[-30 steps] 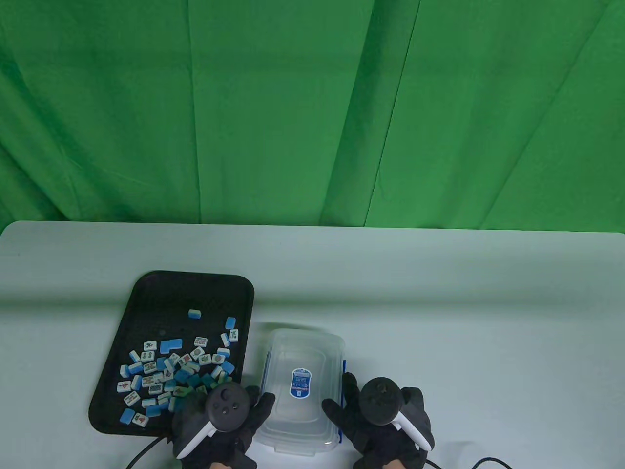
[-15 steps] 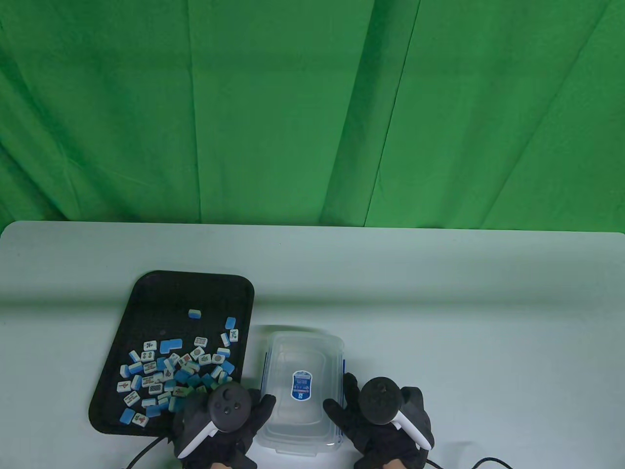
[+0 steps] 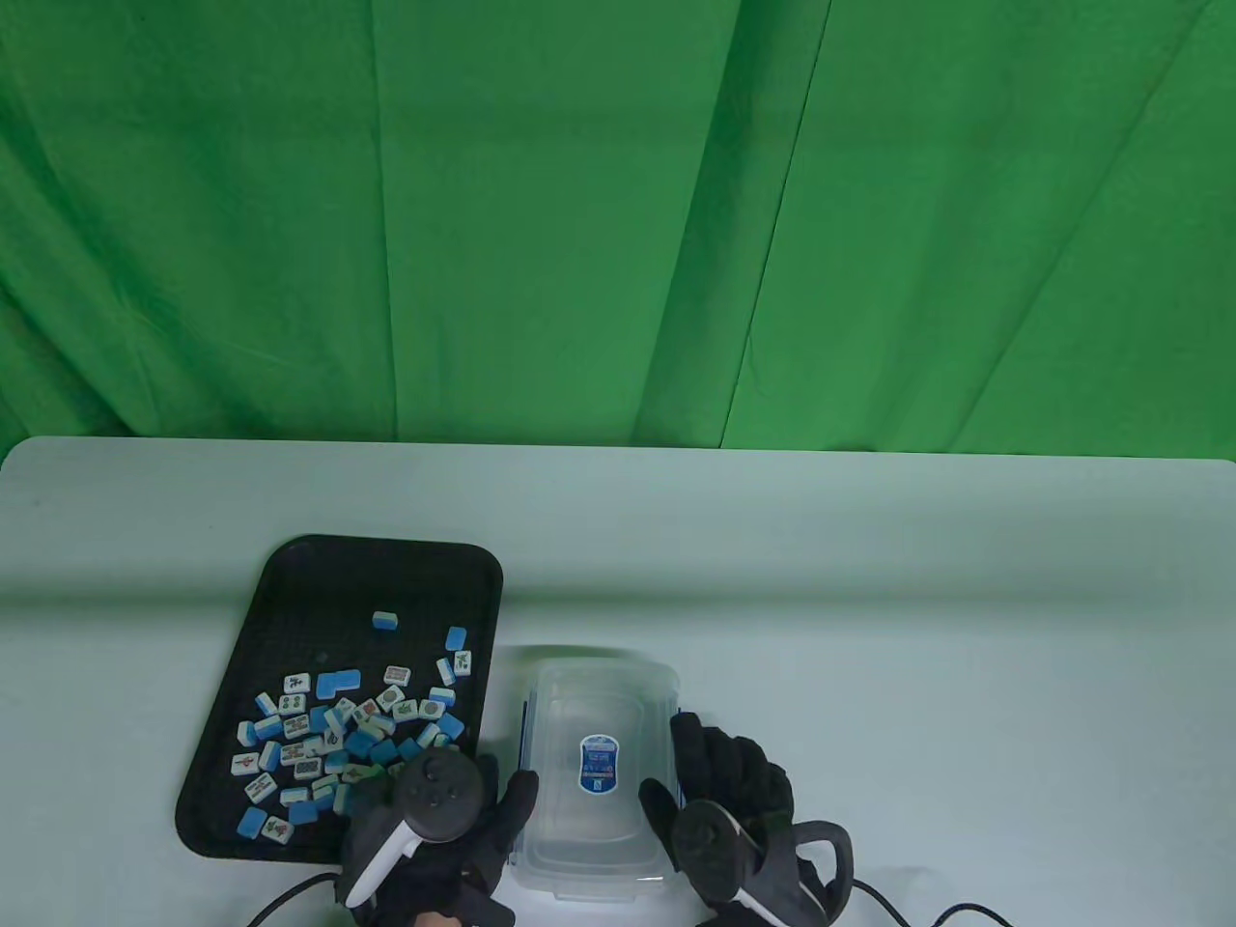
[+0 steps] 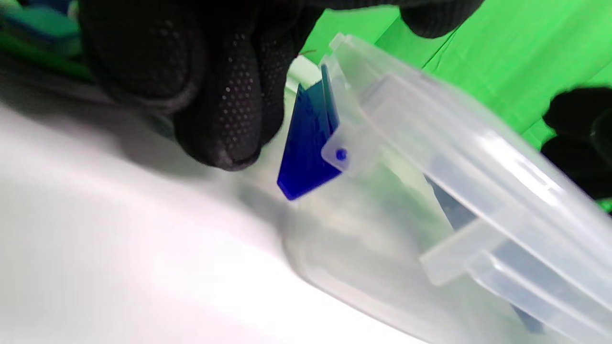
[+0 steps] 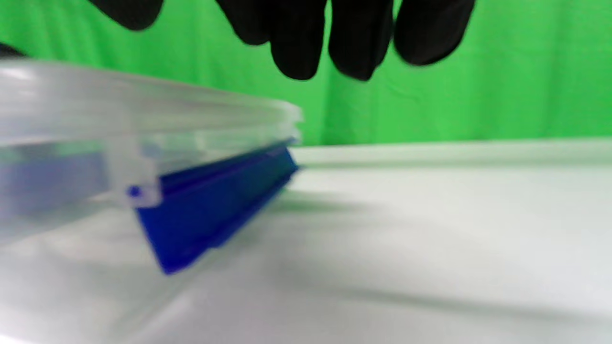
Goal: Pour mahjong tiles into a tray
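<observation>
The pour looks done: the mahjong tiles (image 3: 338, 739) lie scattered in the near half of the black tray (image 3: 290, 579), one stray tile farther back, and none shows on the table (image 3: 869, 599) outside it. Just beside the tray's right edge sits the clear plastic box (image 3: 594, 695) with a blue label on top, and it appears empty — though through the cloudy plastic that is hard to confirm.

The left hand (image 3: 439, 821) is at the box's near-left corner, thumb against its side. In the left wrist view its fingertips (image 4: 229, 119) sit beside the blue latch (image 4: 306, 143), which stands swung out from the rim, unclipped; whether the hand truly grips the box I cannot tell. The right hand (image 3: 729, 806) is at the box's right side with fingers spread and extended. In the right wrist view they hang above the rim, apart from it, over the other blue latch (image 5: 215, 200), also swung out.

What is left, I judge, is only tidying — letting go of the box, perhaps clipping its latches.
</observation>
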`<control>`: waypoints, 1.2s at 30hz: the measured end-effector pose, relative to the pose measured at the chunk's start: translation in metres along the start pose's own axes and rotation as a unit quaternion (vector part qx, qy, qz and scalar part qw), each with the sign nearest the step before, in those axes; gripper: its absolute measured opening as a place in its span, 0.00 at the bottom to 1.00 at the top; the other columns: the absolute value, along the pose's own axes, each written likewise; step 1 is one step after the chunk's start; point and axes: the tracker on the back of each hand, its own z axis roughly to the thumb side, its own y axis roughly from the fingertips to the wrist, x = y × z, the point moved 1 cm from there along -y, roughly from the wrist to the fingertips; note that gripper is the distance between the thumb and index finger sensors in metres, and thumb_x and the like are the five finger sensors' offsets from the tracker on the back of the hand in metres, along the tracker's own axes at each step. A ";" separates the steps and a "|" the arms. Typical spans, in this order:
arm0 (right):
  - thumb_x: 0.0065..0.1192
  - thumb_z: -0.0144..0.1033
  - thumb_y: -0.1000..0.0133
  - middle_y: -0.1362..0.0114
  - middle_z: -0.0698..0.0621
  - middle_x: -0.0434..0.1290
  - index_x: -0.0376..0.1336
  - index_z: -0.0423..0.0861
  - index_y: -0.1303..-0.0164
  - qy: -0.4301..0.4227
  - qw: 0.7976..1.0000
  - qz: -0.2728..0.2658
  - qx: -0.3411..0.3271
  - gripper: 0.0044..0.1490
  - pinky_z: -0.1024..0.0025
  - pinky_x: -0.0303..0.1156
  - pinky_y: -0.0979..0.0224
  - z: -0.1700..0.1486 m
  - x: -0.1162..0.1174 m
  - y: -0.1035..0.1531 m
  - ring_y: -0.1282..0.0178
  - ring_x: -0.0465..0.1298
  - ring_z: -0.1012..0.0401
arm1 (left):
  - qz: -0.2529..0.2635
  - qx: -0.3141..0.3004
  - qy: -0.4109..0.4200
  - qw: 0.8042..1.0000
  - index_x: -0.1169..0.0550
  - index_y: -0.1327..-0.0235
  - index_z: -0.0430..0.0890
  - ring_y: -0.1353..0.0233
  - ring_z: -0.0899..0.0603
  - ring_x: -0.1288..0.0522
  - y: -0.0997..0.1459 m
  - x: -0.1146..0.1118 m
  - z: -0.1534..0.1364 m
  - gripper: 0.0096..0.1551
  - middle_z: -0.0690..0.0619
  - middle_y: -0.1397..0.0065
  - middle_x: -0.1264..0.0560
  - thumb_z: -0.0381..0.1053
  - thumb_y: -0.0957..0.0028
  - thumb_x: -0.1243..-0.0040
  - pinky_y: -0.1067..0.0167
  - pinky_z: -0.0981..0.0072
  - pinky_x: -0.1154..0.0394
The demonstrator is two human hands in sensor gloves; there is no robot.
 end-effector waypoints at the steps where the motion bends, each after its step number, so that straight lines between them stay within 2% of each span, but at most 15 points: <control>1: 0.42 0.63 0.31 0.10 0.45 0.57 0.48 0.50 0.09 -0.006 0.999 -0.004 -0.035 0.44 0.31 0.54 0.17 0.006 0.000 0.002 0.12 0.56 0.39 | -0.011 -0.004 0.013 1.000 0.39 0.19 0.24 0.55 0.39 0.12 -0.002 -0.002 -0.001 0.49 0.30 0.35 0.19 0.65 0.30 0.63 0.59 0.52 0.18; 3: 0.42 0.62 0.31 0.10 0.49 0.58 0.50 0.53 0.10 -0.024 0.996 -0.011 -0.083 0.41 0.31 0.51 0.16 0.016 0.002 0.004 0.11 0.54 0.41 | -0.028 -0.018 0.063 0.997 0.44 0.18 0.23 0.58 0.42 0.12 -0.005 -0.006 -0.004 0.52 0.28 0.34 0.20 0.67 0.31 0.64 0.62 0.55 0.18; 5: 0.42 0.62 0.32 0.10 0.51 0.59 0.51 0.54 0.11 -0.023 0.994 -0.001 -0.103 0.40 0.30 0.48 0.15 0.021 0.005 0.005 0.10 0.52 0.41 | -0.048 -0.024 0.117 0.992 0.47 0.18 0.22 0.59 0.42 0.13 -0.007 -0.009 -0.008 0.55 0.25 0.34 0.22 0.68 0.31 0.64 0.63 0.55 0.18; 9: 0.42 0.62 0.31 0.11 0.53 0.61 0.52 0.55 0.12 0.015 0.994 0.033 -0.099 0.39 0.29 0.48 0.16 0.023 0.011 0.001 0.10 0.53 0.41 | -0.075 -0.016 0.135 0.988 0.52 0.19 0.21 0.58 0.43 0.13 -0.014 -0.013 -0.017 0.58 0.23 0.33 0.24 0.70 0.32 0.66 0.63 0.56 0.19; 13: 0.43 0.61 0.31 0.13 0.52 0.64 0.54 0.54 0.12 -0.015 0.996 0.040 -0.078 0.38 0.29 0.50 0.16 0.024 0.007 -0.002 0.11 0.56 0.42 | -0.086 -0.026 0.191 0.977 0.52 0.19 0.21 0.59 0.43 0.13 -0.017 -0.017 -0.021 0.58 0.22 0.33 0.25 0.70 0.32 0.66 0.64 0.56 0.19; 19: 0.43 0.61 0.31 0.13 0.52 0.63 0.54 0.55 0.12 0.016 0.996 0.033 -0.080 0.38 0.30 0.53 0.16 0.026 0.008 -0.001 0.11 0.58 0.44 | -0.087 -0.019 0.189 0.978 0.52 0.19 0.21 0.60 0.44 0.14 -0.019 -0.017 -0.021 0.57 0.24 0.34 0.24 0.69 0.32 0.66 0.64 0.56 0.19; 36: 0.43 0.61 0.31 0.12 0.52 0.61 0.53 0.54 0.12 0.017 0.996 0.035 -0.081 0.39 0.31 0.54 0.17 0.024 0.010 0.000 0.11 0.58 0.44 | -0.100 -0.013 0.216 0.971 0.52 0.19 0.21 0.60 0.45 0.14 -0.021 -0.020 -0.024 0.56 0.27 0.37 0.21 0.69 0.31 0.66 0.64 0.56 0.19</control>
